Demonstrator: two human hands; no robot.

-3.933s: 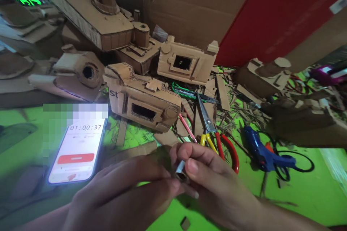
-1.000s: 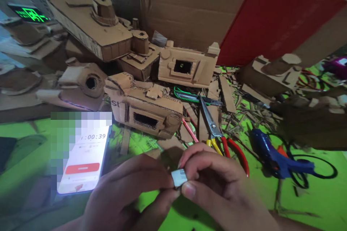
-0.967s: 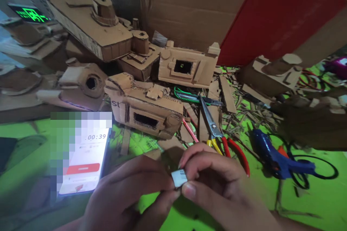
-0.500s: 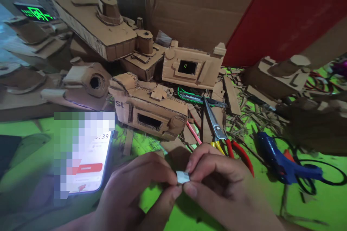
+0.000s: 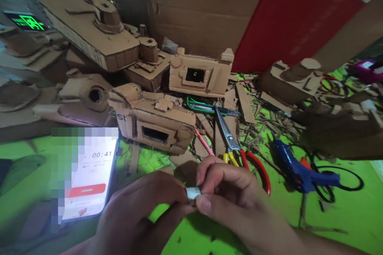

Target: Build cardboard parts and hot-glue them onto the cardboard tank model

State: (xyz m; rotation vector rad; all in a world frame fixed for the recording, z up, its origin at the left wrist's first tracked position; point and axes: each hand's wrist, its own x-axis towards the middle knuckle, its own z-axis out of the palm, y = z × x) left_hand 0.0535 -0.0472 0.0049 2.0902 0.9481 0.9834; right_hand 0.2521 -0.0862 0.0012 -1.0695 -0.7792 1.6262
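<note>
"What's w/ the left hand (image 5: 143,207) & right hand (image 5: 239,203)?"
"Both pinch a tiny white-faced piece (image 5: 193,193) — one at each side, prob. to keep it steady."
"Where's it at?"
"Low in the middle, above the green table (image 5: 191,239), near the scissors (image 5: 229,137) — their red handles point this way, maybe for an easy grab."
</note>
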